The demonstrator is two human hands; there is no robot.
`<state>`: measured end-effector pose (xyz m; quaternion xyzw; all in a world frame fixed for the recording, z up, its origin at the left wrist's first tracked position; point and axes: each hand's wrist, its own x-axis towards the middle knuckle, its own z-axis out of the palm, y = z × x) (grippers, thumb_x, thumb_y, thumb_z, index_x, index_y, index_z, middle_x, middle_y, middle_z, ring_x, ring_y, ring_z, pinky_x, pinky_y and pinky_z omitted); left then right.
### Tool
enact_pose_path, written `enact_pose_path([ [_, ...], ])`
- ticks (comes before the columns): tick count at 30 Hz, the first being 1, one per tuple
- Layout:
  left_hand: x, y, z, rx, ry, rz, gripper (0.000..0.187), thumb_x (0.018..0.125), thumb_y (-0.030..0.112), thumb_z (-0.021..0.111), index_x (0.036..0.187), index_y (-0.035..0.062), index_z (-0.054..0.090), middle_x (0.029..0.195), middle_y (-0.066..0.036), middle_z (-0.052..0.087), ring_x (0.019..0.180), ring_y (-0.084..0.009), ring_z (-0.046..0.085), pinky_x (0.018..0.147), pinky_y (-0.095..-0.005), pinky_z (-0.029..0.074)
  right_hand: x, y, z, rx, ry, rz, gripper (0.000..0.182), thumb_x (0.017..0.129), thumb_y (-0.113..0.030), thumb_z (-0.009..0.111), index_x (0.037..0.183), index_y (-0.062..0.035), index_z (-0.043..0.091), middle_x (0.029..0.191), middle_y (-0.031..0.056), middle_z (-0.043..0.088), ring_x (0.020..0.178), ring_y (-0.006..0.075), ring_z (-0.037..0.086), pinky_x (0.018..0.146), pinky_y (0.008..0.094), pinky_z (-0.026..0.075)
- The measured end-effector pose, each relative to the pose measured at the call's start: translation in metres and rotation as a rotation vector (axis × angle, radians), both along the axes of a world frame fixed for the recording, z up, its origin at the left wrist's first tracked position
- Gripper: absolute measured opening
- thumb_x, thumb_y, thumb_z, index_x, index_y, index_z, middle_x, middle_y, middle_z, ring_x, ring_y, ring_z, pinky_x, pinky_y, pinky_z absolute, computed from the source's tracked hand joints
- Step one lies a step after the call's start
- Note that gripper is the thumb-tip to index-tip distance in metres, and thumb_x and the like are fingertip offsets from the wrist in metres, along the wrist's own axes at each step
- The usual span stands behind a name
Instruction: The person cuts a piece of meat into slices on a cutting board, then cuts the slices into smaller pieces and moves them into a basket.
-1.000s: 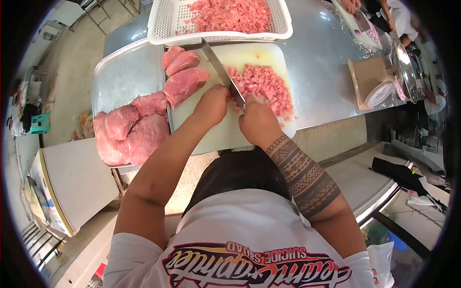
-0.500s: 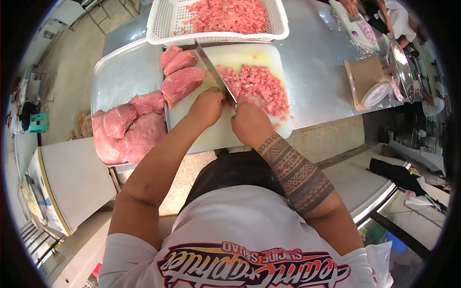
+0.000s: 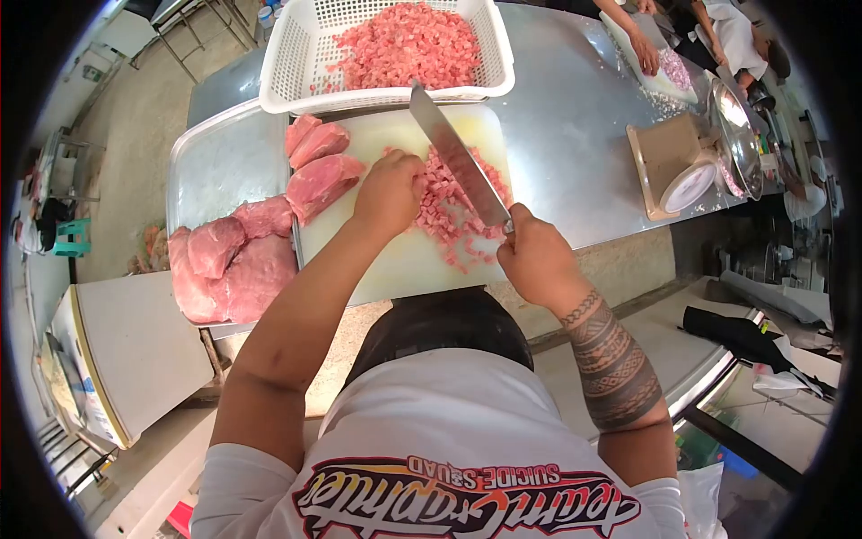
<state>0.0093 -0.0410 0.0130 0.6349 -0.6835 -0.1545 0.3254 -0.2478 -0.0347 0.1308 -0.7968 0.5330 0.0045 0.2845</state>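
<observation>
My right hand (image 3: pixel 541 259) grips the handle of a large knife (image 3: pixel 460 160), its broad blade slanting up and left across the diced meat (image 3: pixel 442 196). The blade's tip reaches the near rim of the white basket. On the left edge of the diced pile rests my left hand (image 3: pixel 392 193), its fingers curled; what is under them is hidden. Both hands are over a pale cutting board (image 3: pixel 386 268). Several thick strips of raw meat (image 3: pixel 321 184) lie along the board's left side.
A white perforated basket (image 3: pixel 278 67) of diced meat stands beyond the board. To the left, a metal tray (image 3: pixel 220 144) carries large meat pieces (image 3: pixel 256 274). A weighing scale (image 3: pixel 687 184) stands at right on the metal table (image 3: pixel 575 117). A co-worker's hand (image 3: pixel 645 49) is beside another board.
My right hand has moved right with the knife, away from my left hand, and the blade now lies over the pile. The diced meat has been spread toward me. The whole view has shifted slightly.
</observation>
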Motion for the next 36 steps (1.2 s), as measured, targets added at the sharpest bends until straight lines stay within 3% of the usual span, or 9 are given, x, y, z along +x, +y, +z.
enact_pose_path([
  [8,-0.018,-0.004,-0.013,0.215,-0.111,0.059,0.013,0.093,0.008,0.066,0.104,0.0048,0.071,0.11,-0.018,0.069,0.107,-0.0394,0.067,0.094,-0.0494,0.055,-0.024,-0.013,-0.005,0.106,0.06,0.19,0.025,0.093,-0.011,0.064,0.11,0.0044,0.056,0.087,0.0262,0.072,0.089,0.0465,0.072,0.08,0.0564,0.058],
  [11,-0.022,0.0,-0.012,0.152,-0.093,0.075,0.01,0.093,0.008,0.065,0.101,0.0054,0.071,0.107,-0.017,0.07,0.104,-0.0391,0.068,0.092,-0.0498,0.055,-0.028,-0.019,-0.008,0.118,0.031,0.207,0.024,0.09,-0.007,0.064,0.109,0.0045,0.054,0.086,0.0256,0.071,0.086,0.0466,0.071,0.077,0.0559,0.057],
  [14,-0.026,0.002,-0.012,0.141,-0.13,0.126,0.009,0.09,0.007,0.07,0.098,0.006,0.073,0.102,-0.015,0.071,0.101,-0.0382,0.069,0.088,-0.0487,0.056,-0.026,-0.028,-0.007,0.144,0.023,0.264,0.026,0.094,-0.012,0.063,0.112,0.005,0.055,0.095,0.0274,0.072,0.095,0.0459,0.072,0.085,0.0558,0.057],
  [20,-0.029,0.002,-0.02,0.137,-0.137,0.163,0.009,0.089,0.006,0.071,0.097,0.0062,0.074,0.1,-0.014,0.072,0.099,-0.038,0.07,0.085,-0.0482,0.057,-0.002,-0.043,-0.022,0.147,-0.019,0.278,0.028,0.096,-0.014,0.06,0.115,0.0057,0.055,0.097,0.0276,0.072,0.098,0.0471,0.071,0.087,0.0559,0.056],
  [22,-0.028,0.002,-0.02,0.174,-0.105,0.151,0.01,0.09,0.006,0.066,0.098,0.0053,0.072,0.103,-0.016,0.072,0.1,-0.0386,0.069,0.089,-0.0497,0.057,0.005,-0.044,-0.026,0.087,-0.075,0.301,0.028,0.094,-0.011,0.059,0.114,0.008,0.054,0.095,0.0309,0.071,0.095,0.0482,0.071,0.085,0.0556,0.057],
  [26,-0.027,0.005,-0.026,0.152,-0.194,0.164,0.01,0.09,0.006,0.068,0.095,0.0064,0.076,0.103,-0.015,0.073,0.1,-0.0387,0.069,0.089,-0.049,0.056,0.03,-0.045,-0.076,0.1,-0.077,0.25,0.027,0.093,-0.009,0.058,0.114,0.0082,0.054,0.095,0.0317,0.071,0.093,0.0484,0.072,0.084,0.0549,0.057],
  [29,-0.022,0.006,-0.024,0.177,-0.095,0.117,0.012,0.09,0.006,0.066,0.097,0.0058,0.076,0.107,-0.015,0.072,0.101,-0.0397,0.067,0.092,-0.05,0.055,0.054,-0.051,-0.059,0.133,-0.014,0.244,0.026,0.094,-0.008,0.057,0.114,0.0072,0.054,0.097,0.0306,0.072,0.094,0.0474,0.072,0.084,0.0546,0.057],
  [35,-0.017,0.026,-0.008,0.109,-0.088,0.062,0.022,0.086,0.004,0.068,0.107,0.0039,0.073,0.111,-0.015,0.07,0.107,-0.0405,0.063,0.096,-0.0484,0.053,0.029,-0.049,-0.078,0.034,-0.144,0.219,0.028,0.093,-0.013,0.063,0.112,0.0061,0.054,0.094,0.0295,0.072,0.092,0.046,0.073,0.08,0.0555,0.057],
  [36,-0.012,0.028,-0.008,0.057,-0.092,0.109,0.023,0.087,0.005,0.069,0.11,0.0031,0.073,0.113,-0.017,0.069,0.109,-0.0412,0.063,0.098,-0.0488,0.052,0.022,-0.051,-0.072,0.13,-0.188,0.196,0.027,0.093,-0.013,0.064,0.111,0.0058,0.054,0.092,0.0291,0.072,0.092,0.0465,0.073,0.079,0.0553,0.057],
])
